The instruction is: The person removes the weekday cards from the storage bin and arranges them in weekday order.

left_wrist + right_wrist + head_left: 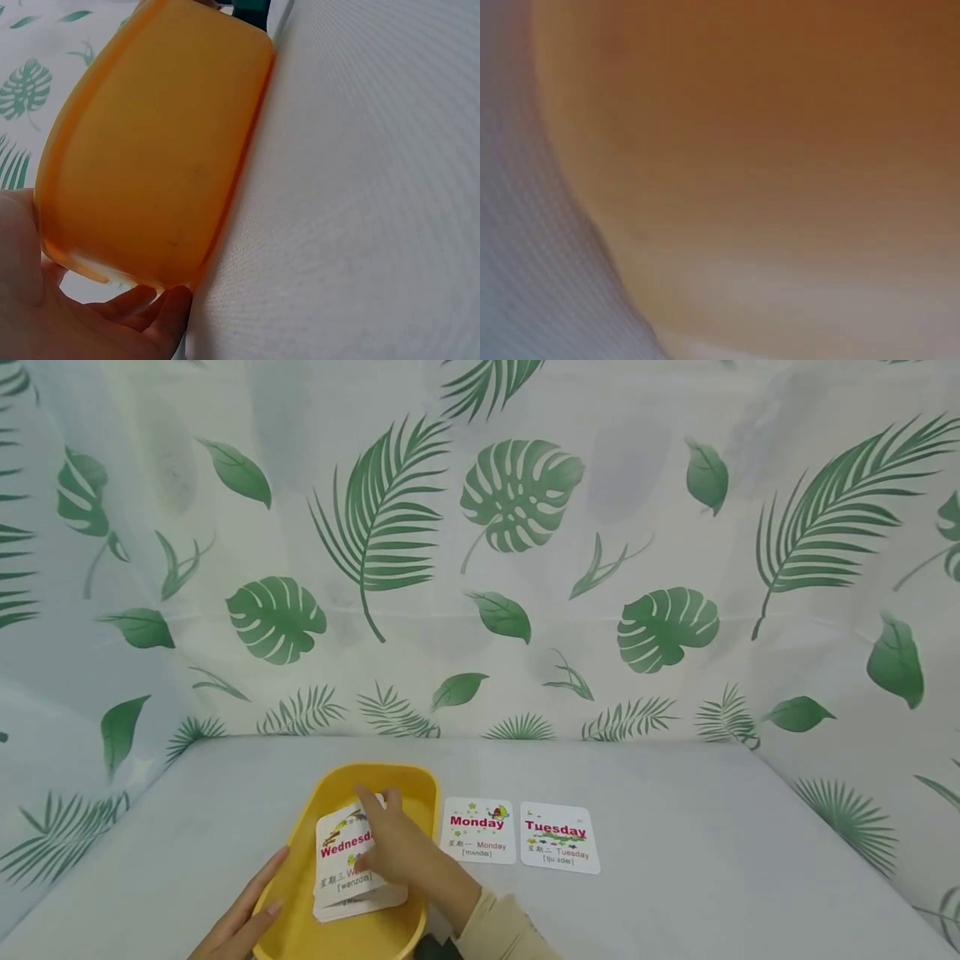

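Observation:
A yellow plastic tray (pixel 431 802) holds a stack of white cards (pixel 363 907). The top card, a Wednesday card (pixel 337 835), lies slightly askew over the others, its lower edge raised off them. My right hand (pixel 412 852) reaches in over the tray's right side and grips this card along its right edge, thumb low and fingers near the top. My left hand (pixel 240 922) holds the tray at its near left side; in the left wrist view its fingers curl against the tray's end (pixel 157 150). Only a blurred tray wall (pixel 780 150) fills the right wrist view.
Right of the tray, a Monday card (pixel 480 831) and a Tuesday card (pixel 559 837) lie face up side by side on the white tabletop (pixel 675 885). A leaf-patterned cloth (pixel 555 577) rises behind and at both sides.

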The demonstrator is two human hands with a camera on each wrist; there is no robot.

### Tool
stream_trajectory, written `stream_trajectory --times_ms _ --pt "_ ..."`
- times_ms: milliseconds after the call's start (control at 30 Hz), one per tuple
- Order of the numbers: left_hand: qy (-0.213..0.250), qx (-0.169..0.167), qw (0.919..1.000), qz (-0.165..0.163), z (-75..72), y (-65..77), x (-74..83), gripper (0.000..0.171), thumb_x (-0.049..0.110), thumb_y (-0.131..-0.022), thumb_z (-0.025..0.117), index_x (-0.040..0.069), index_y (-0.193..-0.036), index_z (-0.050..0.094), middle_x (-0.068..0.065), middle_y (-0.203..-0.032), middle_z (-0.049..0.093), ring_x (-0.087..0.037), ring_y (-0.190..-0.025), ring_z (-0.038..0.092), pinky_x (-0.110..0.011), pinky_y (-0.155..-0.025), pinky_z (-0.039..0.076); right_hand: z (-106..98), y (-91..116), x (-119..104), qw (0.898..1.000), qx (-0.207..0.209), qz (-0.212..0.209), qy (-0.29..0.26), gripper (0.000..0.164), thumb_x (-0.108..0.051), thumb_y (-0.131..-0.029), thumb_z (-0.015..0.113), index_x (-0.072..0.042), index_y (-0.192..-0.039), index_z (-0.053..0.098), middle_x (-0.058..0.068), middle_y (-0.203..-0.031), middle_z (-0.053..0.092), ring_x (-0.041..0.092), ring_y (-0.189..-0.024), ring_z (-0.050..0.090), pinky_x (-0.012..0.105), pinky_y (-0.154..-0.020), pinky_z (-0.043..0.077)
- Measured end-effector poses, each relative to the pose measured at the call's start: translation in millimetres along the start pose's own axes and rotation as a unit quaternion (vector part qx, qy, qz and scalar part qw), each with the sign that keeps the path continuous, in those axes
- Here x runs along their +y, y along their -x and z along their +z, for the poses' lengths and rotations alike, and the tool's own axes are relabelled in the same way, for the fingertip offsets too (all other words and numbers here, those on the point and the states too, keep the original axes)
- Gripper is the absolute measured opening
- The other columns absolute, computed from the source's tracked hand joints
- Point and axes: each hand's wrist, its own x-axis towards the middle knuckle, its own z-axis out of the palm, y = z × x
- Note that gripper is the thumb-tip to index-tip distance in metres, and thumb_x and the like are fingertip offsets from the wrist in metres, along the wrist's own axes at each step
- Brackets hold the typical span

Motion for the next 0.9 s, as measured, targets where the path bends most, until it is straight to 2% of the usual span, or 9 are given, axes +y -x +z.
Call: stream_trajectory --times_ms 100,167,233,367,533,633,800,900 --pt "0.002 -0.005 1.0000 0.001 -0.1 0.4 0.3 0.072 0.036 -0.097 0.041 0.040 -0.142 -0.016 0.033 -0.122 0.042 -0.018 -0.109 0.057 -0.041 -0.088 0.049 -2 0 1 1.000 0.005 -0.015 -0.018 0.083 -0.011 -0.076 0.073 -0.025 -0.144 0.027 0.006 -0.136 0.041 0.010 -0.088 0.054 0.021 -0.081 0.050" --pt "0.002 -0.005 1.0000 0.000 -0.1 0.5 0.7 0.073 0.037 -0.097 0.040 0.039 -0.141 -0.018 0.032 -0.122 0.042 -0.018 -0.109 0.057 -0.041 -0.088 0.049 -3 0 2 0.999 0.006 -0.032 -0.021 0.079 -0.010 -0.080 0.070 -0.022 -0.144 0.026 0.002 -0.138 0.044 0.010 -0.105 0.053 0.027 -0.094 0.045" --pt "-0.009 0.005 0.9999 -0.001 0.2 0.1 0.6 0.074 0.037 -0.097 0.040 0.037 -0.142 -0.018 0.032 -0.121 0.041 -0.017 -0.109 0.057 -0.041 -0.088 0.050 -4 1 3 0.999 0.010 -0.049 -0.018 0.076 -0.010 -0.082 0.067 -0.019 -0.145 0.025 0.001 -0.141 0.042 0.010 -0.117 0.048 0.030 -0.102 0.040" --pt "-0.027 0.022 0.9994 -0.005 1.1 0.1 0.6 0.074 0.038 -0.097 0.040 0.034 -0.143 -0.017 0.032 -0.121 0.039 -0.014 -0.108 0.056 -0.040 -0.087 0.050 -5 3 3 0.997 0.020 -0.067 -0.018 0.072 -0.009 -0.085 0.062 -0.017 -0.145 0.024 0.002 -0.142 0.040 0.012 -0.122 0.046 0.029 -0.102 0.039" --pt "-0.006 -0.003 1.0000 -0.004 -1.2 0.3 0.9 0.071 0.036 -0.098 0.039 0.039 -0.142 -0.017 0.034 -0.121 0.042 -0.015 -0.107 0.057 -0.038 -0.087 0.050 -5 5 2 0.997 0.041 -0.059 -0.025 0.070 -0.010 -0.087 0.060 -0.018 -0.146 0.023 0.002 -0.143 0.039 0.015 -0.127 0.042 0.031 -0.105 0.036" --pt "-0.004 -0.013 0.9999 -0.002 -3.4 -0.3 0.8 0.071 0.034 -0.098 0.037 0.039 -0.141 -0.018 0.036 -0.121 0.040 -0.015 -0.108 0.057 -0.038 -0.087 0.050 -6 7 3 0.996 0.061 -0.057 -0.039 0.067 -0.011 -0.089 0.058 -0.017 -0.146 0.022 0.004 -0.143 0.039 0.016 -0.125 0.043 0.033 -0.106 0.035" --pt "-0.018 0.005 0.9997 -0.016 -5.8 -2.0 -1.2 0.071 0.033 -0.099 0.036 0.034 -0.142 -0.020 0.041 -0.119 0.034 -0.009 -0.108 0.055 -0.034 -0.088 0.050 -9 12 5 0.992 0.084 -0.067 -0.068 0.065 -0.011 -0.090 0.055 -0.015 -0.146 0.022 0.006 -0.144 0.038 0.019 -0.127 0.041 0.036 -0.107 0.033" --pt "-0.031 0.018 0.9991 -0.024 -5.5 -3.9 -3.1 0.070 0.032 -0.099 0.035 0.032 -0.143 -0.020 0.041 -0.116 0.030 -0.003 -0.108 0.053 -0.030 -0.088 0.049 -13 17 9 0.987 0.091 -0.063 -0.116 0.066 -0.012 -0.091 0.055 -0.019 -0.146 0.020 0.003 -0.145 0.036 0.019 -0.127 0.041 0.039 -0.108 0.032"
